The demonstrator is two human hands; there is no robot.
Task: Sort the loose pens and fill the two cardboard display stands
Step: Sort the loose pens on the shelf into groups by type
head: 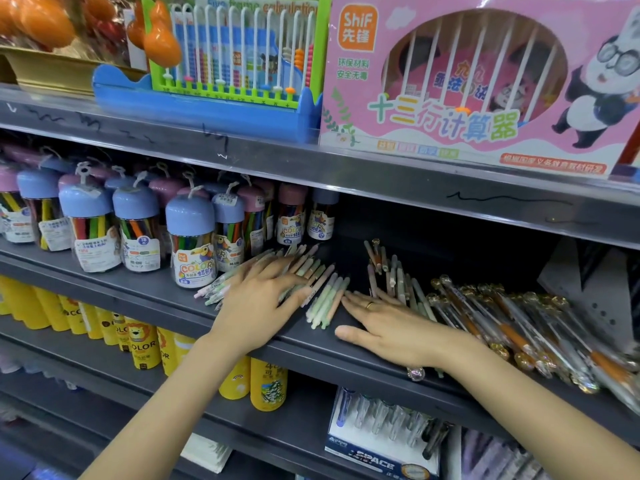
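Loose pastel pens [325, 296] lie in a fan on the dark middle shelf [298, 344]. My left hand [256, 299] lies flat on the left part of this pile, fingers spread and straight. My right hand [391, 327] rests palm down just right of them, its fingertips touching a second bunch of pale pens [394, 275]. Further right lies a heap of clear pens with orange grips and gold ball tops [519, 320]. A dark cardboard piece [595, 282] stands at the shelf's far right; whether it is a display stand I cannot tell.
Jars of coloured pencils with blue and pink lids [190, 237] stand left of the pens. Abacus boxes [467, 81] fill the shelf above. Yellow tubes [145, 344] and a box of pens [381, 431] sit on the shelf below.
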